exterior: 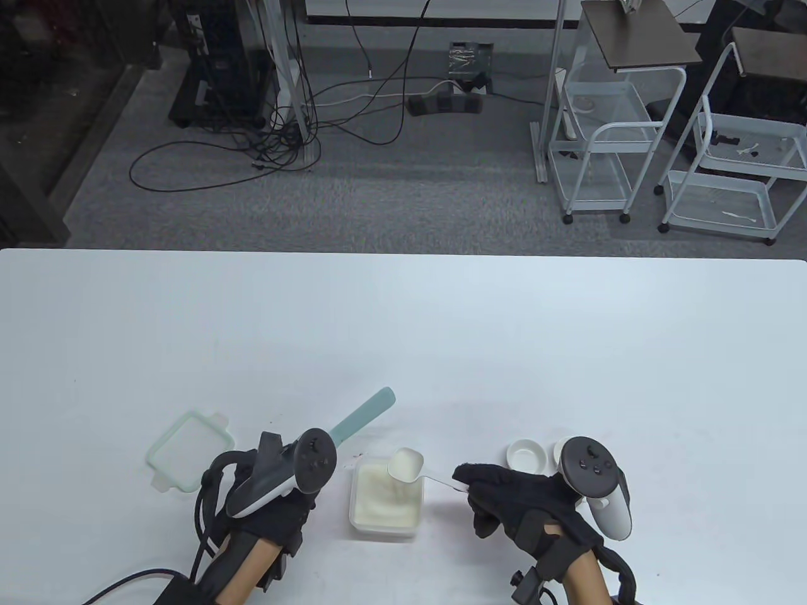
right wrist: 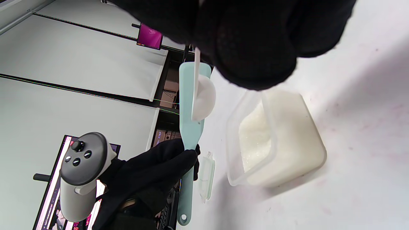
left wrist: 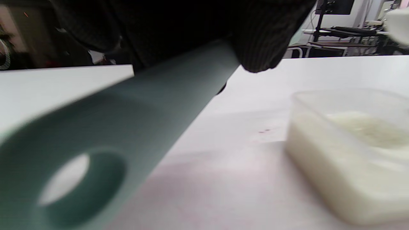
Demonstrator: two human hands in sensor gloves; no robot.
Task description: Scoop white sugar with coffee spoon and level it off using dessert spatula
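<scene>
Now the right hand (exterior: 523, 501) pinches the coffee spoon (exterior: 413, 469), full, over the sugar tub (exterior: 386, 501) near the table's (exterior: 403, 328) front edge; left hand (exterior: 277, 498) grips the spatula (exterior: 360, 417).

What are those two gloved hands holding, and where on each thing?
The left hand grips the dessert spatula mid-handle. The right hand pinches the coffee spoon at its handle end.

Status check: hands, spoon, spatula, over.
Right hand holds heaped coffee spoon above sugar container. Left hand grips spatula, blade clear of spoon. Levelling not started. Nothing blocking.
</scene>
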